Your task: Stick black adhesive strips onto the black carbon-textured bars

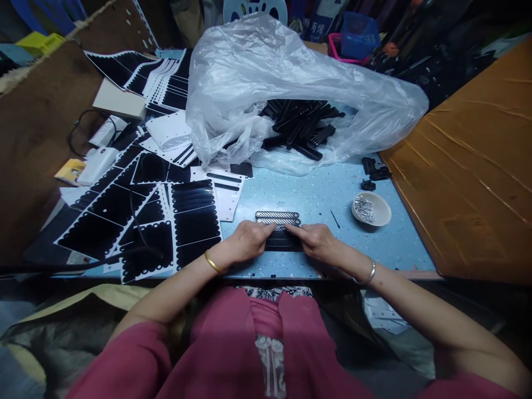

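Note:
On the blue table in front of me lies a row of black strips (284, 241) with a crosshatched pattern, set close together; light glints off the upper ones. My left hand (251, 239) is closed, its index fingertip pressed to the left part of a strip in the row. From the other side my right hand (318, 241), also closed, touches the same strip near its right end. What the curled fingers and thumbs do underneath is hidden. Beyond the row, a clear plastic bag (257, 61) gapes open over a pile of long black plastic pieces (305, 127).
Sheets of black stickers (195, 221) overlap on the left, near a dark cable (137, 252). To the right stand a white bowl (384, 213) of small metal parts, a thin dark stick (335, 219) and small black parts (376, 169). Brown boards (469, 166) wall the right side.

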Action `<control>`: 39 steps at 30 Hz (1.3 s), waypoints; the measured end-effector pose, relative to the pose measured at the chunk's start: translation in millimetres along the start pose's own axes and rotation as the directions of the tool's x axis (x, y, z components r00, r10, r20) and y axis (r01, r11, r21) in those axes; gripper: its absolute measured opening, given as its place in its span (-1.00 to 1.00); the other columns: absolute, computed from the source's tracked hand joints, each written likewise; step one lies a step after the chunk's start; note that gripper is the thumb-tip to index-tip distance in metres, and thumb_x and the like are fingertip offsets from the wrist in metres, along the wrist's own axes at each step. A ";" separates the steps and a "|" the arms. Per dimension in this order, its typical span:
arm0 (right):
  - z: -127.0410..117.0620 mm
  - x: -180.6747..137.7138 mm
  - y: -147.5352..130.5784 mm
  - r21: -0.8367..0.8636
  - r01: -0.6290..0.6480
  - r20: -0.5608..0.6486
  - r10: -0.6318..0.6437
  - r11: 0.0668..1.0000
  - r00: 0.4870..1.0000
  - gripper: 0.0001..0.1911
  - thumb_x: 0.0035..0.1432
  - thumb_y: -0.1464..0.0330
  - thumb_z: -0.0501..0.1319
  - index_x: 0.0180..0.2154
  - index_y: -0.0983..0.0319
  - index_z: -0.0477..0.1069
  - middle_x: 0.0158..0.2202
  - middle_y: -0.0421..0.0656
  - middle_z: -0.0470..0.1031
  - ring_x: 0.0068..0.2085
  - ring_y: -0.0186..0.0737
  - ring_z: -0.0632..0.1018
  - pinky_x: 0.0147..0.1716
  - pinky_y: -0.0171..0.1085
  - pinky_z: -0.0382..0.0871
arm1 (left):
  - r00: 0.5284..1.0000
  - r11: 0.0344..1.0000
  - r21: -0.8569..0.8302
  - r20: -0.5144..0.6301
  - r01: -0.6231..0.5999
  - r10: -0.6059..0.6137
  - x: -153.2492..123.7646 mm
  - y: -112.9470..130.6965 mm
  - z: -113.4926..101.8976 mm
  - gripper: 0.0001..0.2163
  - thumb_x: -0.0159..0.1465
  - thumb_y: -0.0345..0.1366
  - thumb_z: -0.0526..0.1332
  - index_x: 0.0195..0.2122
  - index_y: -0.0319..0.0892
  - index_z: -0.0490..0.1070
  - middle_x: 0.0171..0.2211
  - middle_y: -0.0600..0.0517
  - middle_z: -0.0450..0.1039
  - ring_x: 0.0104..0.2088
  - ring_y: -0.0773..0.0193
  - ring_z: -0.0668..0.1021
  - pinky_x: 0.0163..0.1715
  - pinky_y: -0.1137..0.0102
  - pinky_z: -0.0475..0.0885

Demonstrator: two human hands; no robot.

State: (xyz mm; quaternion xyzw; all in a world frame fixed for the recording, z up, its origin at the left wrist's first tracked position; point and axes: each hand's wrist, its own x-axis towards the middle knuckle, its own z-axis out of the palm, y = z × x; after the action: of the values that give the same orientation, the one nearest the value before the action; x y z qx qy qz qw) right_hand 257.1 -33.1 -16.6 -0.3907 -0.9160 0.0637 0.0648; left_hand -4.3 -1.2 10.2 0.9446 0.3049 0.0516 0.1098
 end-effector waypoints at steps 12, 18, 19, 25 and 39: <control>-4.0 7.1 -5.2 -0.075 -0.006 0.056 0.010 0.997 0.998 -0.44 0.11 0.61 0.00 0.14 0.31 0.36 -0.43 -0.10 0.46 -0.47 -0.29 0.35 -0.47 -0.29 0.04 | 0.990 0.996 0.094 0.138 -0.007 -0.006 13.2 9.8 -4.6 -0.58 0.22 -0.50 0.08 0.12 -0.24 0.36 -0.38 -0.11 0.52 -0.40 0.16 0.55 -0.44 0.37 0.36; 7.4 5.5 1.4 0.015 0.023 -0.067 -0.022 1.000 0.998 -0.46 0.09 0.59 0.00 0.10 0.32 0.38 -0.43 -0.11 0.47 -0.44 -0.28 0.36 -0.45 -0.31 0.12 | 0.994 0.997 0.070 0.109 -0.018 0.010 9.1 6.3 -1.6 -0.58 0.22 -0.51 0.06 0.12 -0.29 0.34 -0.34 -0.13 0.51 -0.39 0.15 0.54 -0.40 0.32 0.39; 7.7 5.7 1.6 0.018 0.026 -0.076 -0.025 0.999 0.997 -0.45 0.09 0.59 -0.01 0.12 0.33 0.36 -0.43 -0.11 0.47 -0.44 -0.27 0.36 -0.45 -0.31 0.13 | 0.995 0.998 0.066 0.100 -0.022 0.015 8.9 6.4 -0.8 -0.58 0.22 -0.51 0.06 0.13 -0.30 0.33 -0.34 -0.14 0.51 -0.39 0.15 0.54 -0.40 0.31 0.39; -1.9 10.4 -4.0 -0.080 0.008 0.065 -0.003 0.997 0.998 -0.40 0.08 0.60 0.00 0.19 0.35 0.30 -0.42 -0.09 0.48 -0.46 -0.27 0.35 -0.45 -0.28 0.06 | 0.989 0.998 0.050 0.146 -0.029 0.022 10.4 10.2 -2.9 -0.61 0.25 -0.50 0.05 0.10 -0.28 0.36 -0.39 -0.11 0.50 -0.42 0.16 0.53 -0.42 0.32 0.36; -11.6 -27.2 -2.3 -0.357 0.025 0.198 0.049 0.934 0.979 -0.42 0.19 0.52 0.04 0.26 0.41 0.16 -0.35 0.00 0.48 -0.42 -0.19 0.38 -0.38 -0.19 -0.10 | 0.984 0.987 0.159 0.179 -0.010 -0.019 -12.5 0.8 0.4 -0.48 0.22 -0.57 0.01 0.23 -0.31 0.23 -0.42 -0.08 0.50 -0.48 0.23 0.51 -0.43 0.36 0.32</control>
State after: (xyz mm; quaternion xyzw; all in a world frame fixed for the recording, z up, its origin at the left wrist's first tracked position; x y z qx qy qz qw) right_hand 276.0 -53.6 -6.7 -0.3930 -0.9117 -0.0639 -0.1017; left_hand -14.0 -9.3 9.6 0.9505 0.2988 -0.0587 0.0612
